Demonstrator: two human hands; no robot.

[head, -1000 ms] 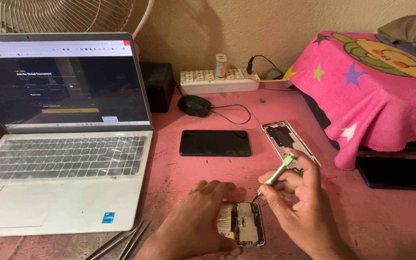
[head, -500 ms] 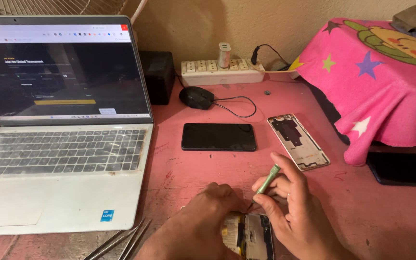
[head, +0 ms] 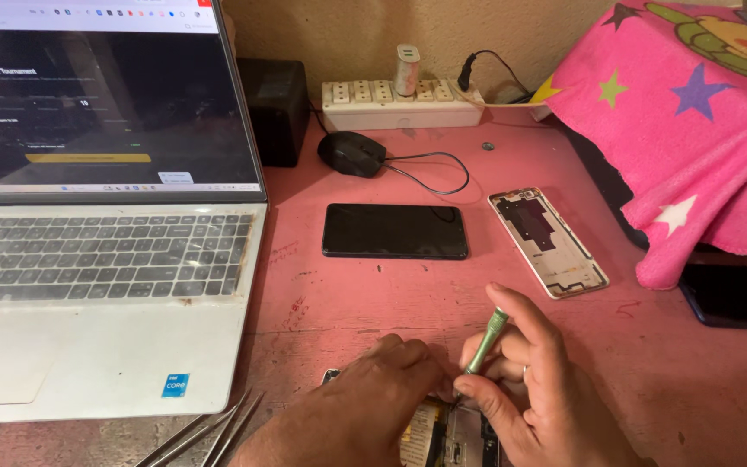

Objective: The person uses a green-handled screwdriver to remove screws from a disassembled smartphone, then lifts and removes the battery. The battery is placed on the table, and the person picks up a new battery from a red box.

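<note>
My right hand [head: 538, 398] has its fingers [head: 512, 346] pinched shut round a slim green screwdriver [head: 484, 342], thumb and forefinger closed on the shaft, the tool tilted with its tip down at the opened phone [head: 456, 432]. I take that phone as my landmark: it lies at the near edge of the pink table [head: 347, 294], its back off and its innards showing, partly cut by the frame's lower edge. My left hand [head: 365, 415] lies flat over the phone's left part, fingers curled down and pressing on it; I cannot tell whether they grip its edge or only rest there.

Beyond the opened phone lies a black phone [head: 394, 231], face up and crosswise. To the right of that, further from the opened phone, sits a detached back cover [head: 548, 242], inner side up. Left of the opened phone, metal tweezers [head: 209, 428] lie near the corner of an open laptop [head: 105, 285]. Far behind the opened phone are a black mouse [head: 352, 154] with its cord and a white power strip [head: 399, 99] against the wall. Off to the right hangs a pink starred cloth [head: 693, 147].
</note>
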